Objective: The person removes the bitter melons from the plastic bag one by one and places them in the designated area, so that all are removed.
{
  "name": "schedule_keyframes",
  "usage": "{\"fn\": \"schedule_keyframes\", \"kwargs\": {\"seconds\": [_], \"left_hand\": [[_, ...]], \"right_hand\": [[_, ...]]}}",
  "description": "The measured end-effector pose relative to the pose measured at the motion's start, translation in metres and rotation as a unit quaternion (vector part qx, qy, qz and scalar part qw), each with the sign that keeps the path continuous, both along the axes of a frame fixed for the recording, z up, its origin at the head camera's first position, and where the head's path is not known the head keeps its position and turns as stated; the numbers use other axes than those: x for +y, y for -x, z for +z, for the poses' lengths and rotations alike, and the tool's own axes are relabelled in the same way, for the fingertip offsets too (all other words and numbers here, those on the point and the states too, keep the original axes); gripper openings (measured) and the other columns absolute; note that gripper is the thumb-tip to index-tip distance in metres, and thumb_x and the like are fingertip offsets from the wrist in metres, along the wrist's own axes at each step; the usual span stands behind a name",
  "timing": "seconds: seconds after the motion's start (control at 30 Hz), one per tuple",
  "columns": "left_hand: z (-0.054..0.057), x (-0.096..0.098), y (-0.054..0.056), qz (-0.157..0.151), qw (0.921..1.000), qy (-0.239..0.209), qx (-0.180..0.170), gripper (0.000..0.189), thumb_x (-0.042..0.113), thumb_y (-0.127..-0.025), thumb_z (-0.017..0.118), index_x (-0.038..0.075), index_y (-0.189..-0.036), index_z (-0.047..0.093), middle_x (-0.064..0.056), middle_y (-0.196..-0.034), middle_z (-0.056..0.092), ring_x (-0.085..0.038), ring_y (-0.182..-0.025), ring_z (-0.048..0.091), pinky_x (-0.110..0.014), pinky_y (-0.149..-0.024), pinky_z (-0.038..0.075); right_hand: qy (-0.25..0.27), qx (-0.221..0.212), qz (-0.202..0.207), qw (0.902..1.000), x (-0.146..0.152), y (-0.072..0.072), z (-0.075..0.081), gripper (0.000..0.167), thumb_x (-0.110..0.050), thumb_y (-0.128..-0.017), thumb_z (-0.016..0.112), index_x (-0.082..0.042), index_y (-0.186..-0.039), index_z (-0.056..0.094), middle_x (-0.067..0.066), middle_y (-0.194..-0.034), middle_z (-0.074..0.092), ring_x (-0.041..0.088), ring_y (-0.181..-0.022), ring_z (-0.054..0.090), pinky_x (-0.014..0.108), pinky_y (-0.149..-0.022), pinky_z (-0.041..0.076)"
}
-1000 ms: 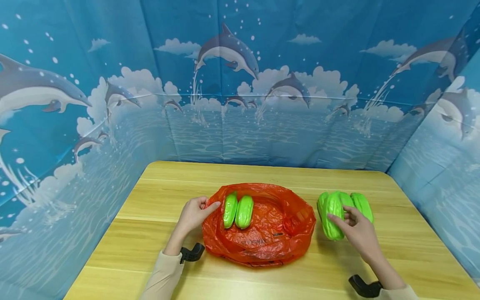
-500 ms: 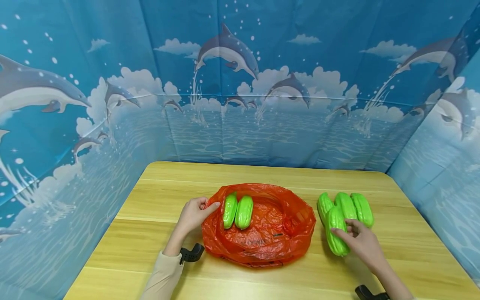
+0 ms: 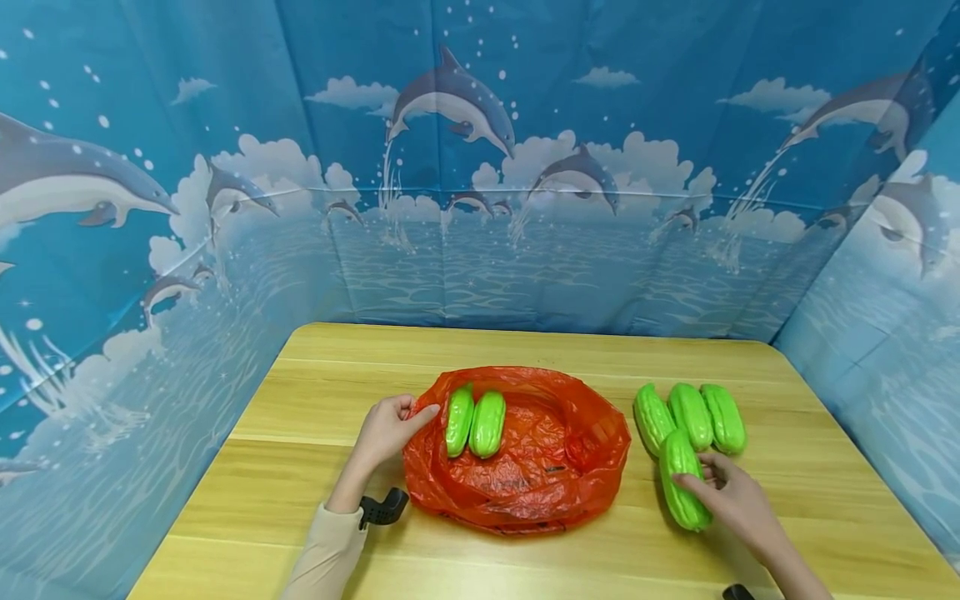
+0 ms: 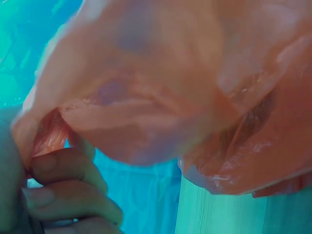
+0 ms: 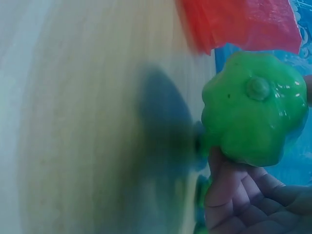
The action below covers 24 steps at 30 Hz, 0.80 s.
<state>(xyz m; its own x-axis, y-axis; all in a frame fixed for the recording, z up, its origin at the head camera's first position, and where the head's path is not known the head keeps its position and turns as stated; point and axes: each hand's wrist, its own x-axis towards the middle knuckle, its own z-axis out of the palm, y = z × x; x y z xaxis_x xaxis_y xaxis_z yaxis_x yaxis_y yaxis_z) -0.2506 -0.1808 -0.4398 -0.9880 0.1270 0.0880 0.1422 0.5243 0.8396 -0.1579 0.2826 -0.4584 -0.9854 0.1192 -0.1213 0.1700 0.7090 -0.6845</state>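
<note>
Dolphin curtain [image 3: 480,267] backs wooden tabletop [image 3: 255,483]. Left hand [image 3: 392,429] pinches red bag [image 3: 525,507]; two green vegetables [image 3: 488,425] inside, right of it. Right hand [image 3: 733,493] grips another vegetable [image 3: 681,487]; three loose vegetables [image 3: 690,415] beyond. Step seems lifting; next move likely needs firm grip, bag held wide.

On the desk [image 3: 337,358], the bag [image 3: 525,500] contains two gourds [image 3: 487,425], and to its right three gourds [image 3: 691,415] lie behind another gourd [image 3: 681,479].

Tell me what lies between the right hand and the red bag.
The head view shows the green vegetable held by the right hand, then a bare strip of wooden tabletop up to the red bag.
</note>
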Motion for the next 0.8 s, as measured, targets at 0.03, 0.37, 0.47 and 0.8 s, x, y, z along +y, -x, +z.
{"fn": "schedule_keyframes", "kwargs": {"seconds": [0.03, 0.37, 0.47, 0.8], "left_hand": [[0.0, 0.0, 0.0, 0.0, 1.0, -0.001, 0.0, 0.045, 0.045, -0.085, 0.068, 0.011, -0.064, 0.047, 0.004, -0.051, 0.034, -0.014, -0.049, 0.039, -0.028, -0.054, 0.031], [0.0, 0.0, -0.001, 0.002, 1.0, -0.004, 0.0, 0.046, 0.046, -0.085, 0.068, 0.011, -0.063, 0.047, 0.005, -0.05, 0.034, -0.014, -0.049, 0.038, -0.028, -0.054, 0.032], [0.0, 0.001, 0.0, 0.001, 1.0, -0.004, 0.001, 0.046, 0.046, -0.085, 0.068, 0.011, -0.063, 0.046, 0.004, -0.05, 0.033, -0.014, -0.049, 0.038, -0.028, -0.054, 0.031], [-0.001, 0.0, 0.0, 0.002, 1.0, -0.006, 0.001, 0.045, 0.044, -0.085, 0.068, 0.011, -0.064, 0.046, 0.005, -0.05, 0.033, -0.014, -0.049, 0.038, -0.028, -0.054, 0.031]], "right_hand": [[-0.001, -0.002, 0.0, 1.0, 0.0, 0.0, 0.0, 0.066, -0.044, -0.09, 0.063, 0.009, -0.126, 0.046, 0.013, -0.103, 0.056, 0.02, -0.087, 0.051, 0.031, -0.07, 0.044], [0.005, -0.006, -0.01, 0.9999, 0.006, -0.005, -0.004, 0.065, -0.043, -0.09, 0.063, 0.008, -0.126, 0.046, 0.012, -0.102, 0.056, 0.018, -0.086, 0.051, 0.029, -0.069, 0.043], [0.001, -0.014, -0.012, 0.9998, 0.008, -0.007, -0.005, 0.067, -0.044, -0.09, 0.063, 0.009, -0.126, 0.045, 0.013, -0.101, 0.056, 0.019, -0.087, 0.051, 0.03, -0.07, 0.044], [-0.006, -0.052, -0.01, 0.9986, 0.012, -0.011, -0.009, 0.079, -0.05, -0.089, 0.061, 0.012, -0.132, 0.038, 0.016, -0.109, 0.053, 0.024, -0.093, 0.05, 0.032, -0.074, 0.043]]}}
